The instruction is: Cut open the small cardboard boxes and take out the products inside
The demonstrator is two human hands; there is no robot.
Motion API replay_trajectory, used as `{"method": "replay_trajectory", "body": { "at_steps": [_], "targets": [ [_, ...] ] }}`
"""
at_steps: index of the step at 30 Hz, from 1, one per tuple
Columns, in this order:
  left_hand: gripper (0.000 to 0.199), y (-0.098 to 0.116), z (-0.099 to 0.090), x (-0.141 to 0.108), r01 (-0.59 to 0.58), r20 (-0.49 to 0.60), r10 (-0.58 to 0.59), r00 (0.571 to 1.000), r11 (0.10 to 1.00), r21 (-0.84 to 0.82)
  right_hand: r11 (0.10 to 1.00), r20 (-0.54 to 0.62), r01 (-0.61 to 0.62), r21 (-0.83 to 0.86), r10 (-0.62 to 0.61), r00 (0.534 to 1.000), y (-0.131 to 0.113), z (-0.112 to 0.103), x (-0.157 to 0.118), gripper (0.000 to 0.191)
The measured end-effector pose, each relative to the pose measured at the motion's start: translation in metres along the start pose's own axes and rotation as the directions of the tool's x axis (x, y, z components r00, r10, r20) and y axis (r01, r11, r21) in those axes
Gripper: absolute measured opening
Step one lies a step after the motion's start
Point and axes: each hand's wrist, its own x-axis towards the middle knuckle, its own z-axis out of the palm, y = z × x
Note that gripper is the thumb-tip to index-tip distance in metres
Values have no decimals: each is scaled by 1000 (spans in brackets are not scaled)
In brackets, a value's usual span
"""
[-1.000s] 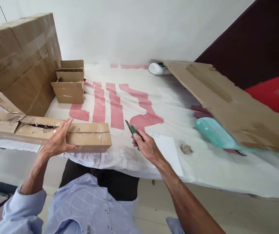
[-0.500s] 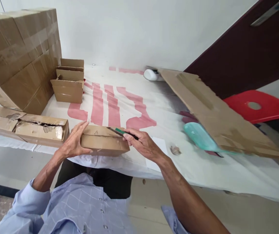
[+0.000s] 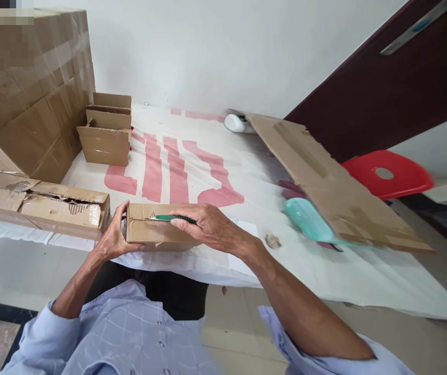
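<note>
A closed cardboard box (image 3: 161, 237) lies at the table's front edge, its long side toward me. My left hand (image 3: 114, 234) grips the box's left end, thumb along the front and fingers at the back corner. In my right hand (image 3: 209, 226) is a green utility knife (image 3: 174, 217), held nearly flat over the top seam with its tip pointing left. Whether the blade is in the cardboard I cannot tell. My right hand covers the box's right end.
More cardboard boxes (image 3: 65, 208) line the front edge at left, with a tall stack (image 3: 43, 104) behind. Open boxes (image 3: 104, 146) stand beyond. At right are a leaning cardboard sheet (image 3: 305, 161), a turquoise plastic object (image 3: 309, 219), a white bottle (image 3: 234, 123) and a red stool (image 3: 395, 174).
My right hand has moved left along the box's top with the utility knife. My left hand has slid slightly down and left at the box's end. The view has shifted a little.
</note>
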Motion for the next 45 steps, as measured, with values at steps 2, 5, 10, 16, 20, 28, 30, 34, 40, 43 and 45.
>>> {"method": "replay_trajectory", "body": {
  "at_steps": [2, 5, 10, 16, 20, 28, 30, 34, 40, 43, 45],
  "targets": [
    [134, -1, 2, -2, -3, -7, 3, 1000, 1000, -5, 999, 26, 17, -36, -16, 1000, -2, -1, 4, 27],
    [130, -2, 3, -4, -13, -3, 13, 1000, 1000, -6, 991, 75, 45, -130, -35, 997, -5, -1, 11, 29],
    [129, -6, 4, -4, -52, -5, 52, 999, 998, 17, 933, 159, 107, -343, -55, 986, -11, 2, 23, 33],
    [115, -16, 3, -4, -75, -66, 78, 995, 996, 49, 808, 121, 50, -587, 26, 992, 10, -13, -1, 29],
    [97, -18, 5, -3, -138, -63, 140, 988, 990, 32, 838, 67, -33, -545, 83, 994, 31, -41, -30, 26],
    [74, -9, -7, -3, -145, -51, 146, 988, 989, 39, 936, -433, -339, 97, 346, 832, 95, -4, -82, 44],
    [75, -7, -10, -3, -155, -30, 156, 987, 987, 32, 897, -486, -405, 176, 437, 757, 112, 21, -89, 46],
    [77, -7, -13, -1, -175, -10, 176, 984, 983, 47, 887, -497, -376, 270, 462, 735, 116, 39, -92, 46],
    [79, -11, -15, 2, -197, -15, 198, 980, 978, 64, 994, -288, -106, -13, 98, 953, 54, -6, -76, 29],
    [79, -11, -15, 2, -202, -19, 204, 979, 977, 68, 968, -182, -84, -235, 41, 982, 31, -20, -59, 27],
    [79, -10, -16, 1, -196, -16, 198, 980, 978, 73, 926, -123, -97, -366, 55, 991, 28, -26, -52, 26]
  ]
}}
